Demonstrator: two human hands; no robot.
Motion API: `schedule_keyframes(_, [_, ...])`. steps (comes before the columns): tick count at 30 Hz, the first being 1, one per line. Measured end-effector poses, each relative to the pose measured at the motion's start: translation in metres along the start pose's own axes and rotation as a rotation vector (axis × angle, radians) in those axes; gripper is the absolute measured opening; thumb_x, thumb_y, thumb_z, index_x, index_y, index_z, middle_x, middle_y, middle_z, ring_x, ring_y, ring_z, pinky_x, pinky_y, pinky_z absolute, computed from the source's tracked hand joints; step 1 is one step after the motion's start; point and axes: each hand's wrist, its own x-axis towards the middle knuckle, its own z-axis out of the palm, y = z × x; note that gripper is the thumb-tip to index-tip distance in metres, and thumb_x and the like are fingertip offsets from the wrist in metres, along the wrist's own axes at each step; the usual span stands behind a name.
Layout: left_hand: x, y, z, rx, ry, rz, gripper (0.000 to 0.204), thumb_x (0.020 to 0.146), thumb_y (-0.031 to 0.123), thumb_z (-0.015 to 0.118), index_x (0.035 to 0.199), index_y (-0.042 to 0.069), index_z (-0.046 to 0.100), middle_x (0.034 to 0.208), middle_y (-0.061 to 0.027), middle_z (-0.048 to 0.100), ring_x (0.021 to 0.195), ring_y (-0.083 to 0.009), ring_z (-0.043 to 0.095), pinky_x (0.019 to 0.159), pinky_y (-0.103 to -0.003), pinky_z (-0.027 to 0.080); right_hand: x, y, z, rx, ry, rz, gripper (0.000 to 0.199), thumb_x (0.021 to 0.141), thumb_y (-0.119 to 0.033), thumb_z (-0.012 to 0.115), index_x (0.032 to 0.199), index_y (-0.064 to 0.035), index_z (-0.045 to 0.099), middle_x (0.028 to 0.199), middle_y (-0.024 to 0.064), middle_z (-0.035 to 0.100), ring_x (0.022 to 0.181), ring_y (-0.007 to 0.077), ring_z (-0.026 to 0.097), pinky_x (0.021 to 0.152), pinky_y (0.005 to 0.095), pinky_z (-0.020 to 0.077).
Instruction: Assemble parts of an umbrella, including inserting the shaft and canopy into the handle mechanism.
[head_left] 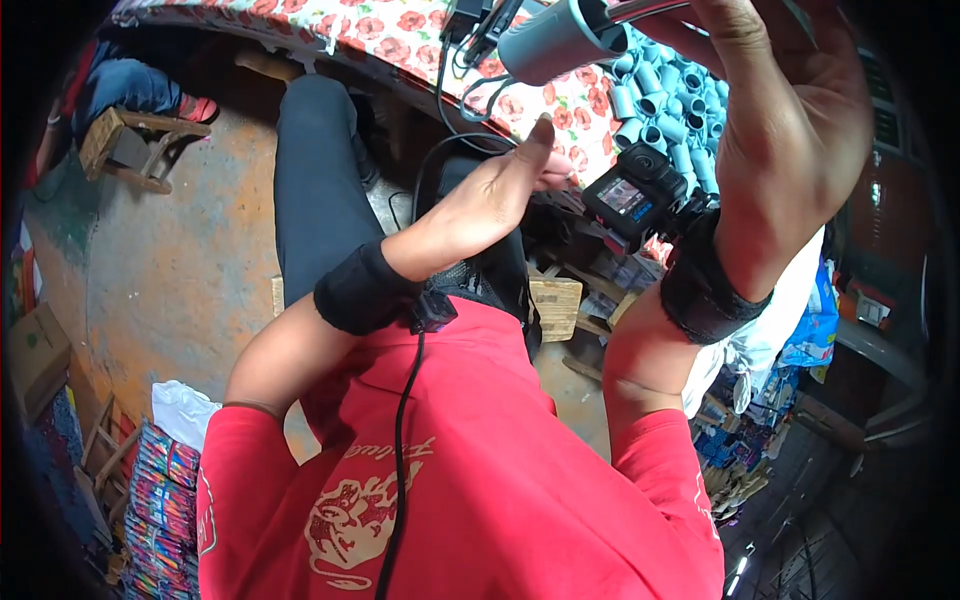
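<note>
My left hand hovers over my lap with its thumb raised and its fingers stretched out; nothing shows in it. At the upper right, my right hand reaches over the table, its fingertips partly cut off by the frame's top. Its thumb and fingers close on a thin, shiny metal-looking strip. The strip runs to the mouth of a large grey-blue hollow cylinder; how the two meet cannot be made out. Many small grey-blue tubes lie heaped on the table between my hands.
A red-flowered cloth covers the table. Black cables hang off its edge. A small camera is strapped to my right wrist. A wooden stool and a seated person's leg are at left; stacked colourful packets stand lower left.
</note>
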Motion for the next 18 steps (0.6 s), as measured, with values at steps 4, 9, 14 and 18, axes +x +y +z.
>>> schedule_keyframes(4, [0.001, 0.005, 0.016, -0.413, -0.023, 0.077, 0.082, 0.107, 0.069, 0.028, 0.13, -0.001, 0.065, 0.121, -0.0136, 0.07, 0.108, -0.0216, 0.062, 0.1, -0.034, 0.046, 0.001, 0.002, 0.005, 0.03, -0.026, -0.044, 0.028, 0.092, -0.005, 0.076, 0.115, 0.0018, 0.06, 0.086, 0.0165, 0.074, 0.071, 0.0254, 0.076, 0.064, 0.0306, 0.063])
schedule_keyframes(9, [0.005, 0.018, 0.019, -0.71, -0.199, 0.0, 0.081, 0.106, 0.07, 0.03, 0.119, -0.001, 0.067, 0.103, -0.0092, 0.071, 0.094, -0.0169, 0.066, 0.091, -0.027, 0.048, 0.005, 0.003, 0.004, 0.056, -0.041, -0.094, 0.028, 0.092, -0.005, 0.076, 0.114, 0.0025, 0.06, 0.085, 0.0167, 0.074, 0.07, 0.0252, 0.076, 0.063, 0.0301, 0.0628])
schedule_keyframes(14, [0.011, 0.001, 0.012, -0.732, -0.287, -0.007, 0.081, 0.106, 0.068, 0.034, 0.137, -0.002, 0.061, 0.139, -0.015, 0.061, 0.112, -0.0213, 0.065, 0.097, -0.033, 0.05, 0.009, 0.006, -0.003, 0.105, -0.081, -0.099, 0.028, 0.092, -0.005, 0.076, 0.114, 0.0025, 0.06, 0.085, 0.0166, 0.074, 0.071, 0.0249, 0.076, 0.063, 0.0295, 0.0626])
schedule_keyframes(18, [0.014, -0.01, 0.009, -0.596, -0.222, 0.024, 0.08, 0.106, 0.067, 0.033, 0.132, -0.003, 0.062, 0.132, -0.0148, 0.066, 0.105, -0.0208, 0.067, 0.094, -0.031, 0.051, 0.009, 0.007, -0.003, 0.092, -0.078, -0.129, 0.028, 0.092, -0.005, 0.076, 0.114, 0.0022, 0.06, 0.083, 0.0157, 0.074, 0.07, 0.0248, 0.075, 0.063, 0.0299, 0.0629])
